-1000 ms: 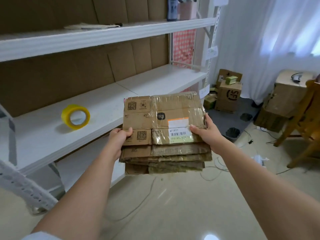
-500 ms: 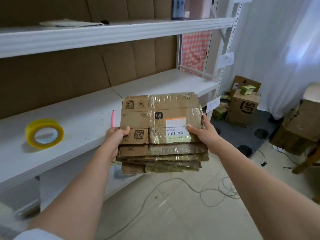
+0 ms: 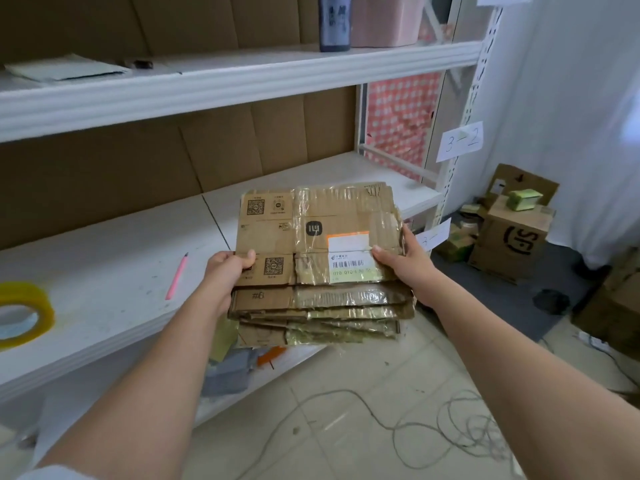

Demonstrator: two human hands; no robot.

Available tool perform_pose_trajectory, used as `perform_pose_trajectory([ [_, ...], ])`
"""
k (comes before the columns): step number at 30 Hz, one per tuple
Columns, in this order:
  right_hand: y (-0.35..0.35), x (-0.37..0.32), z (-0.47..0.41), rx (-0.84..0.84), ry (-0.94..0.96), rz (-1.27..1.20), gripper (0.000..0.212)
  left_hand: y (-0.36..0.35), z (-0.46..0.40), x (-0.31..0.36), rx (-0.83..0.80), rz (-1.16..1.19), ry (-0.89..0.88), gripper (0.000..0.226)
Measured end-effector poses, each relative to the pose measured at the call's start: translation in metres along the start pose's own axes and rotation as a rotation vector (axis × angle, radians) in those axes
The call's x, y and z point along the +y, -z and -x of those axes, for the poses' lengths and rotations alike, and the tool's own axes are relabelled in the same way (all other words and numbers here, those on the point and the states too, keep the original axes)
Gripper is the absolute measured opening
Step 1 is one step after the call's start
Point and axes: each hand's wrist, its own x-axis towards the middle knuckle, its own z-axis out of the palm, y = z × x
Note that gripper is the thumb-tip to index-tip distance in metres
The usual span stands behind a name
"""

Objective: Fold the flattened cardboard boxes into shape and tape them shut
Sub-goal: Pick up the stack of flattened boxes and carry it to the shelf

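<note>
a stack of flattened cardboard boxes [image 3: 322,258] is held in the air by both hands, partly over the front edge of the middle shelf [image 3: 114,282] and partly over the floor. the left hand [image 3: 225,271] grips the stack's left edge: its thumb is laid on the top sheet, the fingers are curled under and hidden. the right hand [image 3: 405,265] grips the right edge the same way, thumb on top next to the white shipping label [image 3: 349,258], fingers out of sight beneath. the top sheet is seen to carry printed qr codes, a dark square logo and glossy old tape; the sheet just below the left thumb is marked "#6". the lower sheets are fanned out toward the wearer, edges uneven.

left of the left-hand fingers, on the shelf, a pink pencil [image 3: 176,277] is lying, and further left, well apart, a roll of yellow tape [image 3: 20,315] is standing at the frame edge. beyond the right-hand fingers, on the floor by a white curtain, a closed brown box [image 3: 512,240] with a small green item on top is seen. below the stack, loose cable [image 3: 433,427] is spread on the tiled floor. on the upper shelf a dark bottle [image 3: 334,22] and a pink bin [image 3: 388,19] are standing.
</note>
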Motion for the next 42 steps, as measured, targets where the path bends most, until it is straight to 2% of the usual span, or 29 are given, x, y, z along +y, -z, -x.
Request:
perform_pose_trajectory([
  [8, 0.031, 0.005, -0.11, -0.004, 0.017, -0.012, 0.078, -0.076, -0.091, 0.028, -0.045, 0.005, -0.014, 0.026],
  [15, 0.073, -0.021, -0.213, 0.104, -0.005, 0.047, 0.088, -0.159, -0.176, 0.068, -0.111, 0.051, 0.026, 0.028],
  [17, 0.082, -0.022, -0.238, 0.116, -0.018, 0.041, 0.089, -0.177, -0.194, 0.074, -0.094, 0.065, 0.036, 0.021],
  [20, 0.088, -0.018, -0.273, 0.104, -0.022, 0.07, 0.091, -0.196, -0.219, 0.075, -0.073, 0.053, 0.063, 0.024],
  [25, 0.092, -0.012, -0.336, 0.047, -0.001, 0.099, 0.087, -0.221, -0.252, 0.07, -0.003, 0.053, 0.127, 0.043],
  [30, 0.092, -0.006, -0.403, -0.058, 0.015, 0.091, 0.079, -0.244, -0.278, 0.07, 0.065, 0.115, 0.205, 0.027],
  [33, 0.103, -0.003, -0.443, -0.108, 0.048, 0.118, 0.069, -0.265, -0.293, 0.08, 0.083, 0.137, 0.254, 0.027],
  [38, 0.114, -0.003, -0.497, -0.21, 0.048, 0.145, 0.063, -0.301, -0.31, 0.088, 0.203, 0.113, 0.167, 0.027],
  [42, 0.097, 0.011, -0.518, -0.355, 0.04, 0.33, 0.061, -0.3, -0.304, 0.065, 0.322, 0.049, 0.165, 0.016],
])
